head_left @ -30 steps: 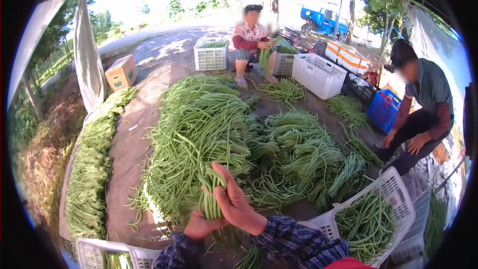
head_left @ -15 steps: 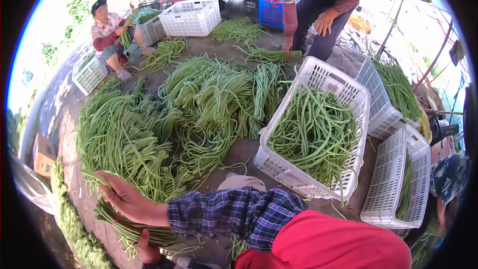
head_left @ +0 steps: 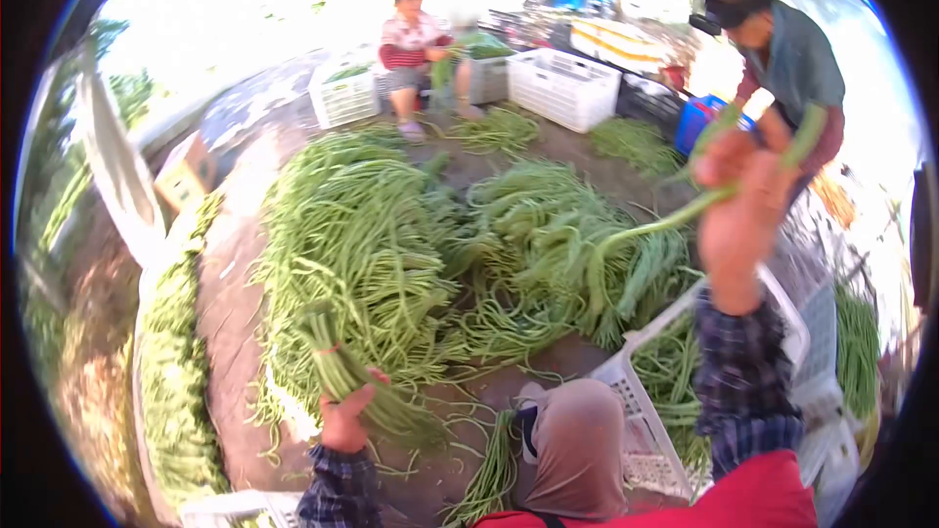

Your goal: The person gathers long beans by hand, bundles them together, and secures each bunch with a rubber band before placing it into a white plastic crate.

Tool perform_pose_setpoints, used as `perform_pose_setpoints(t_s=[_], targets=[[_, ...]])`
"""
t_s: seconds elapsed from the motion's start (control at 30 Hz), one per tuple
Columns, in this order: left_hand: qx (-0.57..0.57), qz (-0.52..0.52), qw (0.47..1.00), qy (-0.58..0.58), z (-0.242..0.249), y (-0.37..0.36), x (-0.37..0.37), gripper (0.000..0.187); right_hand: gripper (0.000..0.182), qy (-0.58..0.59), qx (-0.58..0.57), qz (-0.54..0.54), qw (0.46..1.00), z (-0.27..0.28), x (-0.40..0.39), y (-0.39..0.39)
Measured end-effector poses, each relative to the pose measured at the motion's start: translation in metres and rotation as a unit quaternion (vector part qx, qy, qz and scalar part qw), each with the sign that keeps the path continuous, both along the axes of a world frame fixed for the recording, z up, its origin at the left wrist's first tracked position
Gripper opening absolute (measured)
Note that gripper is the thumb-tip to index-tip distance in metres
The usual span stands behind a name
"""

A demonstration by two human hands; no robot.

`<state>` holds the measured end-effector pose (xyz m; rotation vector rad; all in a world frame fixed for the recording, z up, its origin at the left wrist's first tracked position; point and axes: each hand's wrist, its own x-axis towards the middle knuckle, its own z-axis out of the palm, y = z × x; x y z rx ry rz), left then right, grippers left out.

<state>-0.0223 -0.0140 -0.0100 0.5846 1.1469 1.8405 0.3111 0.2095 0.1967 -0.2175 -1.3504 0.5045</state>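
Observation:
My left hand (head_left: 347, 416) is closed around a bundle of long beans (head_left: 337, 357) with a reddish band near its upper end. My right hand (head_left: 745, 200) is raised at the right, blurred by motion, with a few loose long beans (head_left: 641, 230) in its grip, one trailing down to the left. Large heaps of long beans (head_left: 357, 235) lie on the ground just beyond the bundle. Below my right hand, the forearm partly covers a white crate (head_left: 636, 430) of loose beans. Some more long beans (head_left: 489, 469) lie beside my knee.
A co-worker (head_left: 416, 49) sits at the back holding beans, near white crates (head_left: 562, 88). Another person (head_left: 792, 68) bends over at the right, partly behind my right hand. A blue crate (head_left: 696, 122) stands there. A cardboard box (head_left: 186, 171) is at left.
My right hand has left the bundle and swung up to the right with loose beans. The left hand has raised the bundle more upright. My view has turned left.

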Motion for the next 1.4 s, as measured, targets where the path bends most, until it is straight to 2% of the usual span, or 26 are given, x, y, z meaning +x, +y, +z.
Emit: perform_pose_setpoints(t_s=[0.07, 0.1, 0.13, 0.17, 0.2, 0.27, 0.33, 0.37, 0.4, 0.43, 0.47, 0.5, 0.53, 0.6, 0.63, 0.7, 0.73, 0.8, 0.83, 0.9, 0.93, 1.0, 1.07, 1.13, 1.27, 1.4], targets=[[0.012, 0.017, 0.999, -0.026, 0.005, 0.005, 0.0, 0.031, 0.045, -0.026, 0.06, -0.065, 0.996, 0.029, 0.054, -0.009], [0.024, 0.008, 0.999, -0.036, 0.005, 0.007, -0.003, 0.031, 0.047, -0.008, 0.067, -0.199, 0.978, 0.032, 0.07, -0.016], [0.035, -0.005, 0.998, -0.047, 0.006, 0.008, -0.003, 0.031, 0.047, -0.125, 0.126, -0.204, 0.963, 0.028, 0.117, -0.017], [0.053, -0.009, 0.998, -0.043, 0.008, 0.009, -0.003, 0.032, 0.04, -0.097, 0.141, -0.24, 0.956, 0.018, 0.124, -0.026], [0.055, 0.002, 0.997, -0.048, 0.007, 0.009, -0.002, 0.032, 0.031, -0.222, 0.105, -0.225, 0.943, 0.008, 0.144, -0.037], [0.048, 0.008, 0.999, 0.006, 0.003, 0.011, -0.003, 0.043, 0.024, -0.302, 0.026, -0.367, 0.88, -0.058, 0.158, -0.04], [0.05, 0.022, 0.998, 0.012, -0.001, 0.006, -0.004, 0.041, 0.014, -0.319, -0.152, -0.362, 0.862, -0.152, 0.173, -0.04], [0.042, 0.013, 0.999, 0.024, -0.003, 0.004, -0.006, 0.039, 0.017, -0.488, -0.07, -0.44, 0.751, -0.196, 0.188, -0.044], [0.036, 0.004, 0.999, 0.036, -0.004, 0.002, -0.006, 0.037, 0.024, -0.538, -0.205, -0.409, 0.708, -0.239, 0.196, -0.064], [0.045, 0.016, 0.998, 0.043, -0.001, -0.001, -0.005, 0.032, 0.027, -0.622, -0.313, -0.265, 0.667, -0.299, 0.242, -0.071], [0.05, 0.025, 0.998, 0.041, 0.0, -0.003, -0.004, 0.032, 0.035, -0.713, -0.408, -0.164, 0.546, -0.334, 0.258, -0.086], [0.044, 0.031, 0.998, 0.018, 0.0, -0.006, -0.003, 0.031, 0.042, -0.755, -0.132, -0.319, 0.557, -0.351, 0.254, -0.119], [0.037, 0.036, 0.999, -0.004, 0.001, -0.01, -0.003, 0.031, 0.042, -0.756, -0.129, -0.317, 0.558, -0.34, 0.239, -0.131], [0.056, 0.024, 0.997, -0.042, 0.004, -0.017, -0.004, 0.03, 0.059, -0.738, -0.431, -0.167, 0.492, -0.299, 0.207, -0.141], [0.065, 0.022, 0.996, -0.064, 0.007, -0.019, -0.003, 0.029, 0.059, -0.737, -0.432, -0.166, 0.493, -0.285, 0.199, -0.139], [0.086, 0.012, 0.991, -0.103, 0.013, -0.021, -0.003, 0.028, 0.054, -0.801, -0.386, -0.173, 0.423, -0.269, 0.187, -0.132], [0.09, 0.012, 0.991, -0.1, 0.015, -0.02, -0.002, 0.028, 0.054, -0.799, -0.385, -0.175, 0.427, -0.271, 0.191, -0.119], [0.103, 0.04, 0.986, -0.127, 0.017, -0.021, -0.001, 0.03, 0.039, -0.74, -0.271, -0.253, 0.561, -0.278, 0.209, -0.088], [0.102, 0.045, 0.987, -0.118, 0.016, -0.02, -0.002, 0.029, 0.039, -0.74, -0.272, -0.254, 0.56, -0.263, 0.194, -0.089], [0.083, 0.054, 0.99, -0.101, 0.005, -0.018, -0.006, 0.033, 0.035, -0.636, -0.215, -0.273, 0.689, -0.226, 0.152, -0.079], [0.064, 0.068, 0.992, -0.083, 0.002, -0.019, -0.007, 0.036, 0.035, -0.637, -0.212, -0.274, 0.689, -0.211, 0.13, -0.078], [0.074, 0.089, 0.987, -0.115, 0.009, -0.016, -0.003, 0.027, 0.029, -0.581, -0.241, -0.131, 0.767, -0.19, 0.087, -0.076], [0.119, 0.111, 0.984, -0.072, 0.012, -0.022, -0.003, 0.024, 0.03, -0.594, -0.186, -0.072, 0.779, -0.181, 0.049, -0.069], [0.143, 0.113, 0.978, -0.098, 0.023, -0.036, -0.005, 0.022, 0.03, -0.579, -0.18, -0.024, 0.795, -0.164, 0.006, -0.069], [0.236, 0.214, 0.947, -0.031, 0.066, -0.084, -0.008, 0.023, 0.028, -0.585, -0.057, 0.047, 0.808, -0.149, -0.071, -0.08], [0.271, 0.347, 0.892, 0.1, 0.123, -0.16, -0.018, 0.024, 0.029, -0.652, 0.016, 0.135, 0.746, -0.174, -0.12, -0.11]])
